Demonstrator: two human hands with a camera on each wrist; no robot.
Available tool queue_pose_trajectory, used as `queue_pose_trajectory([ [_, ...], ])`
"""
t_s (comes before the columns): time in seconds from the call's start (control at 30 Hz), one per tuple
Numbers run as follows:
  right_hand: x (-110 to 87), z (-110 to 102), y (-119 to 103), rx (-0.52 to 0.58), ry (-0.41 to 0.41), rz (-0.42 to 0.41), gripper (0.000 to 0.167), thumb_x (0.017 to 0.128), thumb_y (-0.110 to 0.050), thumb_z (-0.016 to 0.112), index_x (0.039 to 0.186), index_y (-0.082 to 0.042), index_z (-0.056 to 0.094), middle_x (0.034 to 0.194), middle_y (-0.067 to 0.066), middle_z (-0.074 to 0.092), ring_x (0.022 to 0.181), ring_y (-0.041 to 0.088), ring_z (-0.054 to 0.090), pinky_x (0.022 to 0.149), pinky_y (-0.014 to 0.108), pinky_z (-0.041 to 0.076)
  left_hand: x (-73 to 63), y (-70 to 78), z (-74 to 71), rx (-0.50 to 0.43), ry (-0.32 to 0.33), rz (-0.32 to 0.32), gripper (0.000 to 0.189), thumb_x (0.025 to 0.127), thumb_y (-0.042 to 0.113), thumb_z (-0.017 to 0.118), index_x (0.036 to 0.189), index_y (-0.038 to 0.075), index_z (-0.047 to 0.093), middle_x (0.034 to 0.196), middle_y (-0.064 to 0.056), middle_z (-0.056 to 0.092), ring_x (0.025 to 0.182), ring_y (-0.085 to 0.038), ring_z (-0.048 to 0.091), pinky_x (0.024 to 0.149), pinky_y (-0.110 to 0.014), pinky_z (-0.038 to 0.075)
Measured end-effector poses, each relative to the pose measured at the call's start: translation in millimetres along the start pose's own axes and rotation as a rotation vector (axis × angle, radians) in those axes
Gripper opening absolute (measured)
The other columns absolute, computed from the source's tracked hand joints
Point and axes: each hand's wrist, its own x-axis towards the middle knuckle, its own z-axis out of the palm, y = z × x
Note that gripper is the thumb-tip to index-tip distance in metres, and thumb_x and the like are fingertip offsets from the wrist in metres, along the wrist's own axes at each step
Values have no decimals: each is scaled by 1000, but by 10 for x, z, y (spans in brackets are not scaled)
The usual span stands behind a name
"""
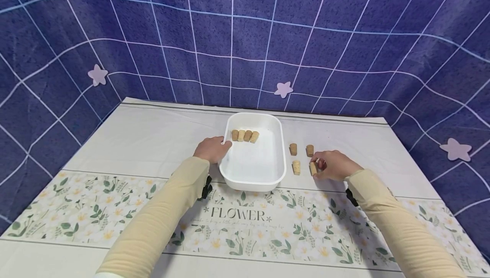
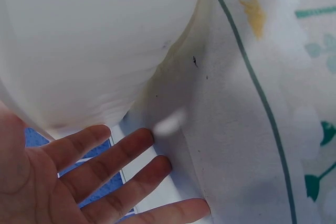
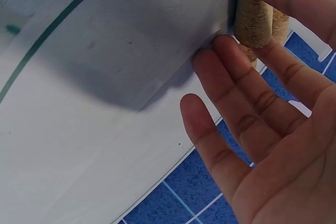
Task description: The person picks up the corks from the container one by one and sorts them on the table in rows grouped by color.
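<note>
Right of centre, the right hand (image 1: 336,165) pinched a tan cylindrical cork stopper (image 1: 313,168) near three tan-and-brown corks (image 1: 296,167) on the white, flower-banded worktop (image 1: 153,142); mid-frame, the left hand (image 1: 212,149), fingers straight, touched a white rectangular tray (image 1: 254,165) holding four corks (image 1: 248,136).

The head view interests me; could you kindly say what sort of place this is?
Probably a makeshift tabletop setup indoors: a blue grid-patterned curtain hangs behind a flowered tablecloth, on which stands a white tub holding four corks.
</note>
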Motion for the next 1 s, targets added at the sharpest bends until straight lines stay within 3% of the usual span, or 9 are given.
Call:
queue_pose_trajectory([
  [0.73, -10, 14, -3, 4, 5, 17, 46, 82, -12, 84, 121, 3, 64, 84, 1, 57, 75, 16, 48, 72, 35, 41, -25, 27, -9, -13, 1, -11, 57, 107, 37, 31, 149, 2, 48, 133, -20, 63, 113, -34, 62, 101, -47, 47],
  [1.0, -36, -15, 7, 17, 6, -29, 50, 82, -14, 83, 124, 3, 63, 86, 2, 59, 74, 15, 50, 71, 35, 43, -30, 29, -11, -17, 5, -19, 57, 107, 37, 32, 149, 2, 49, 133, -20, 63, 113, -34, 62, 101, -46, 47],
])
